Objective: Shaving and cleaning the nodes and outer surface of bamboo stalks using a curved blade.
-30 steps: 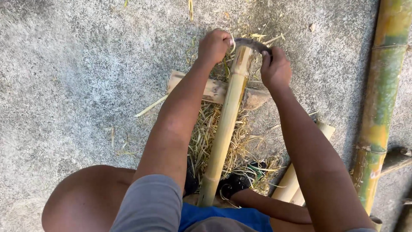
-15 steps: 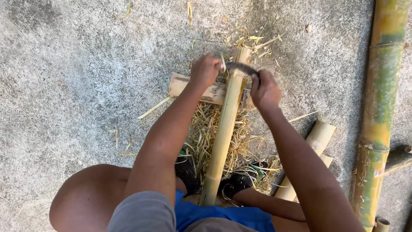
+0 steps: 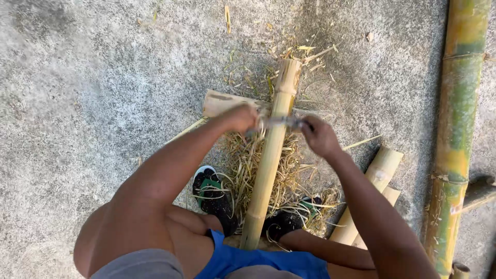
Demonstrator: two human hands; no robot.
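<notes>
A pale yellow bamboo pole [image 3: 269, 155] runs from between my feet up and away, resting across a short bamboo block [image 3: 219, 102]. A curved metal scraping blade [image 3: 279, 122] lies across the pole about midway. My left hand [image 3: 240, 118] grips its left end and my right hand [image 3: 319, 136] grips its right end. The blade looks blurred. Dry bamboo shavings [image 3: 243, 160] are heaped under the pole and around my black and green sandals [image 3: 212, 194].
A thick green-yellow bamboo trunk [image 3: 457, 134] lies along the right edge. Two short cut bamboo pieces [image 3: 374, 188] rest beside my right arm. Rough grey concrete [image 3: 93, 77] spreads to the left, with loose shavings [image 3: 289, 51] near the pole's far end.
Both hands have drawn the blade down the pole towards my body, from near its far end to about its middle. The pole's far end is now uncovered.
</notes>
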